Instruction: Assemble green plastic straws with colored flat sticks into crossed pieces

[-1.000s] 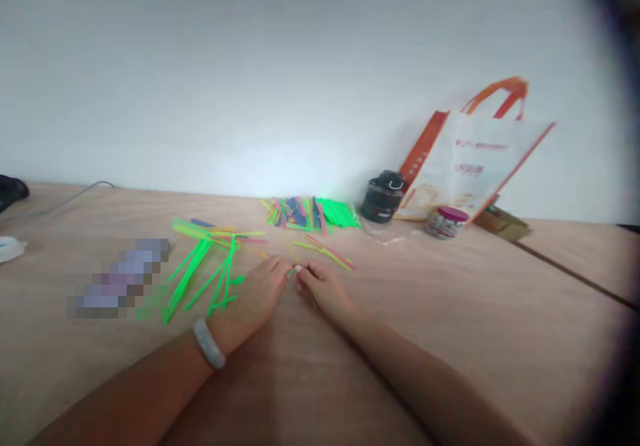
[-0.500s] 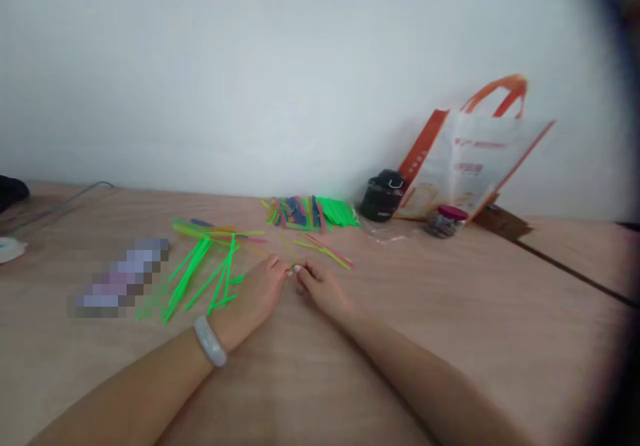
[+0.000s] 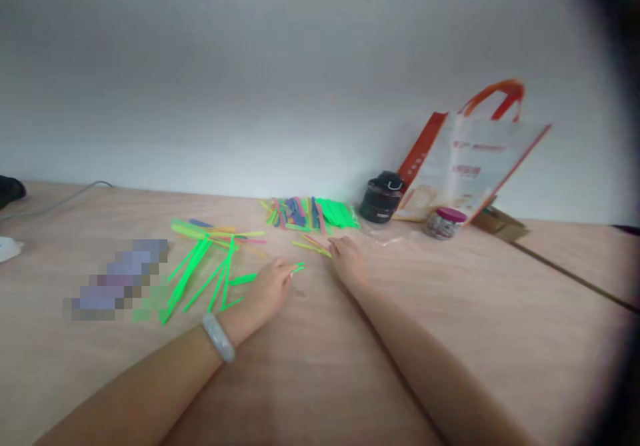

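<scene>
My left hand (image 3: 273,289), a pale bangle on its wrist, rests low over the table in a pinch. A short bit of thin green straw (image 3: 299,267) sticks out past its fingertips. Beside it on the left lie loose green straws (image 3: 193,273), some partly hidden by the hand. My right hand (image 3: 349,259) is at a small group of yellow and pink straws (image 3: 311,245), its fingers curled over their right ends. What those fingers hold, if anything, is hidden.
Packs of coloured straws (image 3: 295,213) and green straws (image 3: 339,213) lie by the wall. Right of them stand a black container (image 3: 383,198), a red-lidded jar (image 3: 445,224) and an orange-handled bag (image 3: 475,159). A blurred-out flat item (image 3: 120,279) lies left; a cable (image 3: 75,196) runs behind it.
My hands were together at the fingertips and have parted. The right one moved right and away from me to the yellow and pink straws. Green straw now shows at my left fingertips.
</scene>
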{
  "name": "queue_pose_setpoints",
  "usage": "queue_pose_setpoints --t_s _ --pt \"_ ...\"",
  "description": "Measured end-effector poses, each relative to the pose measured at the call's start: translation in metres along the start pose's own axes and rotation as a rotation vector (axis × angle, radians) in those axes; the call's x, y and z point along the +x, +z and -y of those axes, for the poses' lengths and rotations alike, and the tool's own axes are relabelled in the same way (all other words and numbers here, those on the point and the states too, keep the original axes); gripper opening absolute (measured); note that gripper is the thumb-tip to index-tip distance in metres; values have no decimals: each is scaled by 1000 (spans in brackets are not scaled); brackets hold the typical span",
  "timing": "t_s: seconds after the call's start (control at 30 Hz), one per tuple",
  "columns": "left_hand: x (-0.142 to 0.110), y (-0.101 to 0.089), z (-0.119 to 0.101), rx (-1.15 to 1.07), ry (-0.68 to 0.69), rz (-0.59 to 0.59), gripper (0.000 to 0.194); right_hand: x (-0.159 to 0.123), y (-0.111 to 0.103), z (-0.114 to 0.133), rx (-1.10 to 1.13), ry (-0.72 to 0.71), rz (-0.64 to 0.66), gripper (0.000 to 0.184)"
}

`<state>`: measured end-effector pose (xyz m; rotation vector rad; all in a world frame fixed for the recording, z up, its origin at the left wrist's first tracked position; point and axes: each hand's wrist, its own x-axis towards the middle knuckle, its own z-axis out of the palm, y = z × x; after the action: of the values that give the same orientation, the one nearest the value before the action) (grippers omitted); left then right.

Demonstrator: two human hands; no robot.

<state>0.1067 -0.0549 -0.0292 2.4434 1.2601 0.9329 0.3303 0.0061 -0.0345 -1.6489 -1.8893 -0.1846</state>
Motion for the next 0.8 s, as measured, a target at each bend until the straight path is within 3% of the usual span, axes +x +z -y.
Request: queue_pose_setpoints --t_s 0.1,0.27,0.43,0.8 --pt "-1 12 9 93 90 16 36 0 4 -1 -176 -25 52 31" --pt "-8 10 29 230 30 -8 39 -5 6 2 -245 -54 115 29" --pt "-3 1 35 189 27 87 33 -6 7 2 -205 -46 172 32" --pt "-7 12 37 62 84 -9 38 -7 6 5 -222 -73 122 30"
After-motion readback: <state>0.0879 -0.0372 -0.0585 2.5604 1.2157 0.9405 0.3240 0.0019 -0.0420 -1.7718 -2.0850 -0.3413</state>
